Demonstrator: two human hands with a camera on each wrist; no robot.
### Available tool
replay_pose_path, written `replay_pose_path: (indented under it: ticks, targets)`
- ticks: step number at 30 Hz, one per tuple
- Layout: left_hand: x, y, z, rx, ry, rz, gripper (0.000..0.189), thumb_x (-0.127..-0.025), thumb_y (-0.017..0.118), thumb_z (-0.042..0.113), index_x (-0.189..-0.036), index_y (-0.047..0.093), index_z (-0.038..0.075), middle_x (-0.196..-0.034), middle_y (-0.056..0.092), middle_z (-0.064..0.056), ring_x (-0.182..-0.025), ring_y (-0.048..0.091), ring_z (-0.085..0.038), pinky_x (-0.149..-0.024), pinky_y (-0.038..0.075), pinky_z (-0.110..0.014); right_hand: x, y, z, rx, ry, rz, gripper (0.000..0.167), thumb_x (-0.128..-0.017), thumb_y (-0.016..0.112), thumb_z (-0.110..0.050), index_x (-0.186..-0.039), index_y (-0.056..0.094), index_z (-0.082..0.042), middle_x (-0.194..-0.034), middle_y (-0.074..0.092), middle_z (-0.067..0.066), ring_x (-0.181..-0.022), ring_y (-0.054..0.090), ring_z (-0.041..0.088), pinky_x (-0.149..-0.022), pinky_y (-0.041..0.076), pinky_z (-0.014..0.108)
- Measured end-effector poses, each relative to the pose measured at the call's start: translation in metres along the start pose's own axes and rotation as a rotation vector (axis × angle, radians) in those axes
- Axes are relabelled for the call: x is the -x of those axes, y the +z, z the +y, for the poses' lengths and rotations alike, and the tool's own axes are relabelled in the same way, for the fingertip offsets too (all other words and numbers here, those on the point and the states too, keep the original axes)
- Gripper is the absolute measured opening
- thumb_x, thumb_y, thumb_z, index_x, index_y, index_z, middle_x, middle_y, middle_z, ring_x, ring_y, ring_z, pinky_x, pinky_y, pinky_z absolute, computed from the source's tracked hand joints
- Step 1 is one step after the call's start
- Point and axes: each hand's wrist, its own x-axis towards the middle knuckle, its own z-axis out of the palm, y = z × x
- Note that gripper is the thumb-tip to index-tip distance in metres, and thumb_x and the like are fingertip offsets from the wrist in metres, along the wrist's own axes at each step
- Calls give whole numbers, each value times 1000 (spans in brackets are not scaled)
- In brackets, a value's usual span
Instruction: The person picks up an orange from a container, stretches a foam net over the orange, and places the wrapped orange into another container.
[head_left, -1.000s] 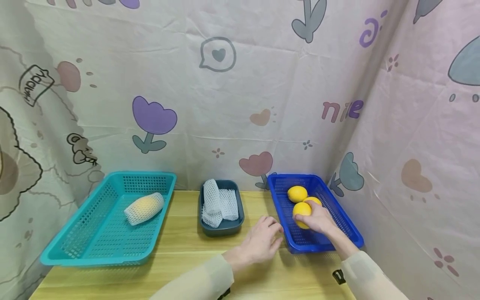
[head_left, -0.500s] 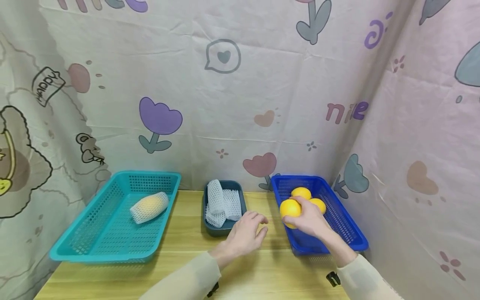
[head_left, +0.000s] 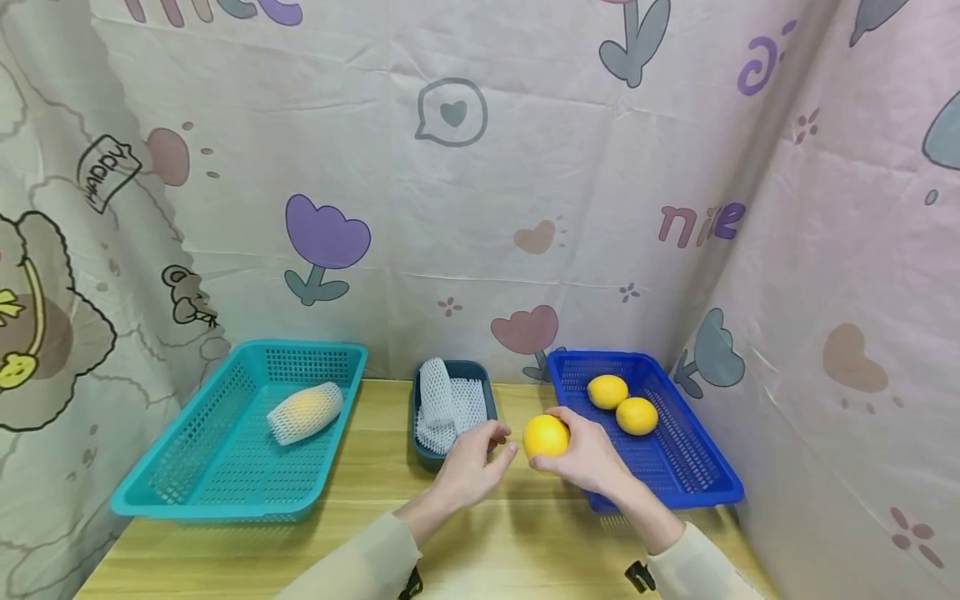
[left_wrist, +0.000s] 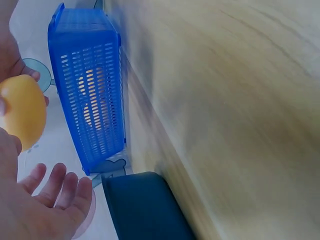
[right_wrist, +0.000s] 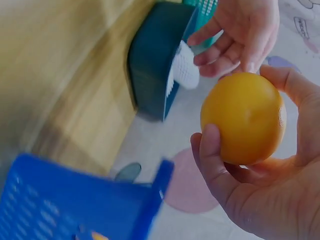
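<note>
Patterned cloth (head_left: 562, 167) backs the bench (head_left: 187, 554), with a teal basket (head_left: 225, 475), a tub (head_left: 428, 458) of nets (head_left: 437, 396), the loose-fingered left hand (head_left: 468, 467) near it, then the fruit (head_left: 545, 437) held aloft by the right hand (head_left: 588, 454), whose grasp should be light, its wrist clear of the blue basket (head_left: 675, 454).

Curtained-off desk spot, small and staged-looking; can't tell whether it sits in a home, lab or studio. Creased pale fabric (head_left: 442, 183) with cartoon prints, e.g. a purple tulip (head_left: 327, 237) and a mouse (head_left: 187, 296), hangs behind the wood-grain desk (head_left: 375, 483) and down both sides. Perforated teal basket (head_left: 240, 462), dark teal bin (head_left: 431, 462) and perforated blue basket (head_left: 678, 462) are spaced across the desktop, household-type containers.
</note>
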Motion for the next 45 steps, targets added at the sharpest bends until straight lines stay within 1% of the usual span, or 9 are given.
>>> replay_pose_path:
  ticks: [6,9,15,21,31,35,38,42,45]
  targets:
    - [8,-4,-7,122,-148,-36,37,-111,66,41,-126,76,9,-115,80,-5,-99,70,-14,-87,58,-31,5,21,-6,-46,-18,-5,73,-74,101,-36,-137,71,-15,-118,80,6,-91,69,13,-76,58,32]
    - [12,-7,-10,167,-202,-43,37,-111,66,42,-124,77,9,-112,80,-5,-97,67,-13,-84,56,-29,6,30,-7,-61,-28,-11,71,-73,102,-35,-134,72,-15,-117,81,6,-90,68,12,-75,58,31]
    - [18,-13,-13,215,-248,-55,40,-112,65,43,-125,78,8,-113,81,-6,-98,66,-13,-86,55,-30,9,48,-9,-62,-56,-26,71,-73,102,-33,-135,72,-14,-121,81,7,-91,69,12,-74,57,29]
    - [25,-16,-18,272,-281,-76,49,-111,66,47,-129,77,3,-111,82,-6,-96,67,-13,-83,57,-28,11,66,-10,-97,-92,-50,77,-73,104,-33,-139,70,-11,-124,80,7,-96,69,15,-78,56,29]
    - [36,-20,-29,297,-288,-149,52,-96,87,45,-126,75,4,-112,80,-8,-95,69,-15,-77,59,-23,16,97,-10,-169,-154,-106,83,-75,105,-32,-143,61,-11,-131,73,5,-110,68,15,-92,60,28]
    - [39,-25,-33,298,-279,-147,59,-91,91,39,-133,73,1,-120,80,-11,-98,72,-16,-79,60,-23,17,101,-9,-223,-172,-149,81,-78,103,-25,-145,59,-11,-136,72,10,-118,71,24,-97,62,32]
    - [43,-29,-35,278,-274,-154,63,-88,94,35,-136,72,1,-122,80,-11,-99,72,-16,-81,60,-25,18,105,-8,-280,-183,-189,81,-81,101,-20,-148,58,-8,-142,70,15,-124,72,33,-98,65,36]
    - [48,-33,-39,225,-245,-168,65,-83,97,30,-137,72,5,-124,80,-9,-102,70,-17,-86,58,-31,20,108,-9,-333,-179,-225,80,-82,99,-13,-151,58,-3,-148,67,21,-128,73,39,-97,68,36]
    - [51,-36,-42,201,-209,-185,67,-81,98,25,-139,72,6,-128,80,-10,-106,70,-18,-90,59,-35,20,112,-9,-348,-177,-243,80,-82,99,-9,-151,59,-3,-148,67,22,-129,73,41,-97,68,33]
